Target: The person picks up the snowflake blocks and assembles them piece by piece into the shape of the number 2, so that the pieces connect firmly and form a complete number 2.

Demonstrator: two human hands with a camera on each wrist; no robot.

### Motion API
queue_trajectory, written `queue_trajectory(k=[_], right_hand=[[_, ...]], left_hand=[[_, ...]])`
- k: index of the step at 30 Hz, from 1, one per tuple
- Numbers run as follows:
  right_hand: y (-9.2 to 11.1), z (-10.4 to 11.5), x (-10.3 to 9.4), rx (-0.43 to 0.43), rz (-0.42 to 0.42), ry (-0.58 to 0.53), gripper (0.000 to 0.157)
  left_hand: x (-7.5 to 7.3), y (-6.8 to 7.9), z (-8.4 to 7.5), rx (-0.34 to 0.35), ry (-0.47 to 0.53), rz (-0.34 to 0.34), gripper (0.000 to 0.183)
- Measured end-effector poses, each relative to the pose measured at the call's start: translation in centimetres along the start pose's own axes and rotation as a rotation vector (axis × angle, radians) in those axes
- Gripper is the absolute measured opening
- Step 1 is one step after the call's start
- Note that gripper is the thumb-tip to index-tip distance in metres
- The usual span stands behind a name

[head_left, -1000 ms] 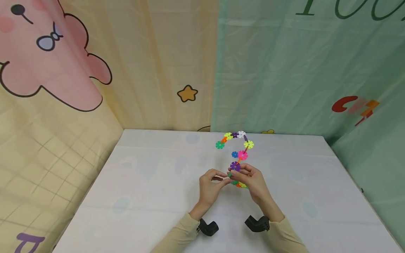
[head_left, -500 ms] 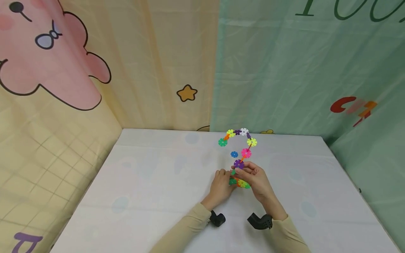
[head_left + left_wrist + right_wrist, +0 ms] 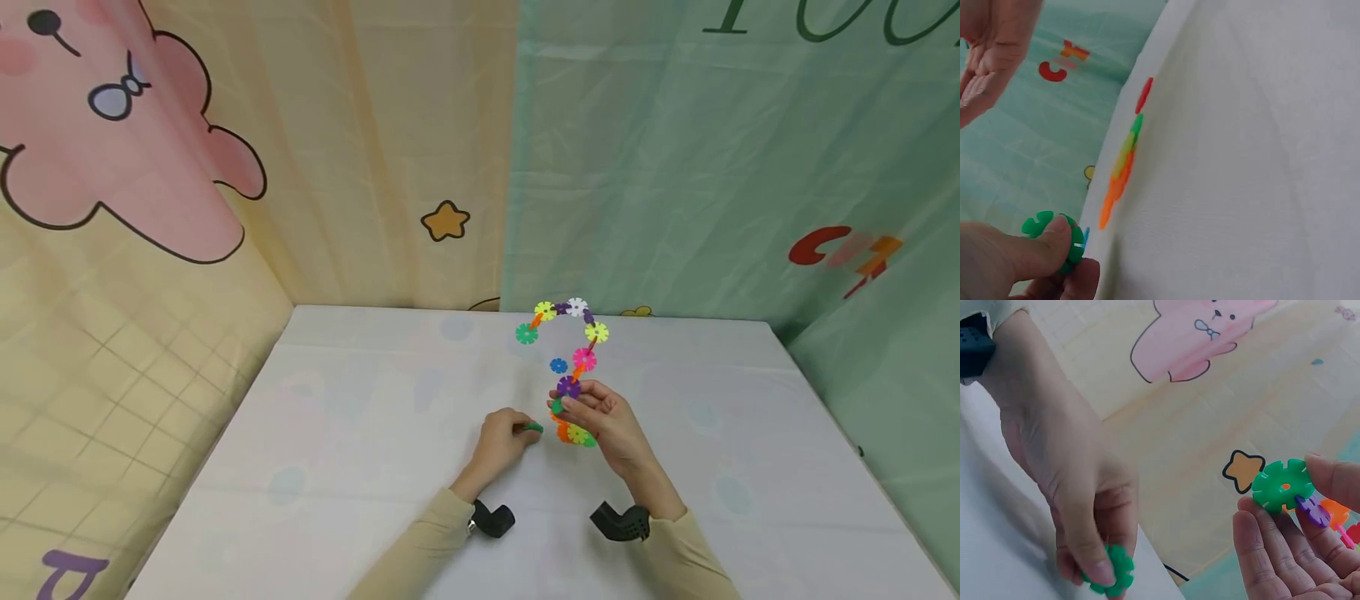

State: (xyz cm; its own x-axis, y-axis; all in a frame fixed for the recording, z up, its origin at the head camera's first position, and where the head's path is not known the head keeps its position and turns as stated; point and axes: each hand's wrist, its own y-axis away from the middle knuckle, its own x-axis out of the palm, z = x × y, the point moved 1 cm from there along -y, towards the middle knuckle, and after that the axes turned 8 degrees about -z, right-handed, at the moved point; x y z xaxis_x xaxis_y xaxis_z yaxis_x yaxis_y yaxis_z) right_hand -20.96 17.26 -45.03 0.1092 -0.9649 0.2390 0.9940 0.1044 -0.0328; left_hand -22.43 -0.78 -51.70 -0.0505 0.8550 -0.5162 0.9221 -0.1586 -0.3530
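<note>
My left hand (image 3: 495, 443) pinches a green snowflake disc (image 3: 1121, 565) between thumb and fingers, just above the table, left of the loose discs. My right hand (image 3: 613, 427) holds one end of a curved chain of interlocked snowflake discs. At that end is another green disc (image 3: 1279, 484), with a purple disc (image 3: 1315, 511) joined to it. Farther along, the chain passes through a pink disc (image 3: 584, 359), yellow and white ones, and ends in a green disc (image 3: 527, 334). The two hands are apart.
Below my right hand, several loose orange, yellow and green discs (image 3: 577, 434) lie on the white table (image 3: 360, 433). A red disc (image 3: 1144, 95) lies beyond them in the left wrist view. A small blue disc (image 3: 558, 366) shows beside the chain. Printed curtains (image 3: 390, 150) surround the table.
My left hand reached right to the loose discs, took a green disc and drew back left with it. The right hand kept hold of the chain and shifted slightly right.
</note>
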Motion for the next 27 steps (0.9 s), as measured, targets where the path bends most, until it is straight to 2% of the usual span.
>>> queue_trajectory(k=[2,7,10,16,21,27], right_hand=[[0.0,0.0,-0.1,-0.001,0.016,0.005,0.017],[-0.1,0.2,-0.2,-0.014,0.053,0.005,0.015],[-0.1,0.3,-0.2,-0.022,0.076,0.001,0.014],[0.0,0.6,-0.2,-0.042,0.113,-0.003,0.014],[-0.1,0.5,-0.2,-0.057,0.13,-0.005,0.014],[-0.1,0.5,-0.2,-0.067,0.156,-0.012,0.012]], left_hand=[[-0.8,0.4,-0.4,-0.018,0.084,-0.002,0.007],[-3.1,1.1,-2.3,-0.164,0.317,0.103,0.02],[-4.1,1.3,-3.1,-0.221,0.412,0.124,0.022],[-5.7,1.4,-4.8,-0.204,0.488,0.072,0.016],[-7.0,1.5,-6.5,-0.209,0.546,0.074,0.014],[-7.1,1.7,-6.8,-0.223,0.59,0.056,0.015]])
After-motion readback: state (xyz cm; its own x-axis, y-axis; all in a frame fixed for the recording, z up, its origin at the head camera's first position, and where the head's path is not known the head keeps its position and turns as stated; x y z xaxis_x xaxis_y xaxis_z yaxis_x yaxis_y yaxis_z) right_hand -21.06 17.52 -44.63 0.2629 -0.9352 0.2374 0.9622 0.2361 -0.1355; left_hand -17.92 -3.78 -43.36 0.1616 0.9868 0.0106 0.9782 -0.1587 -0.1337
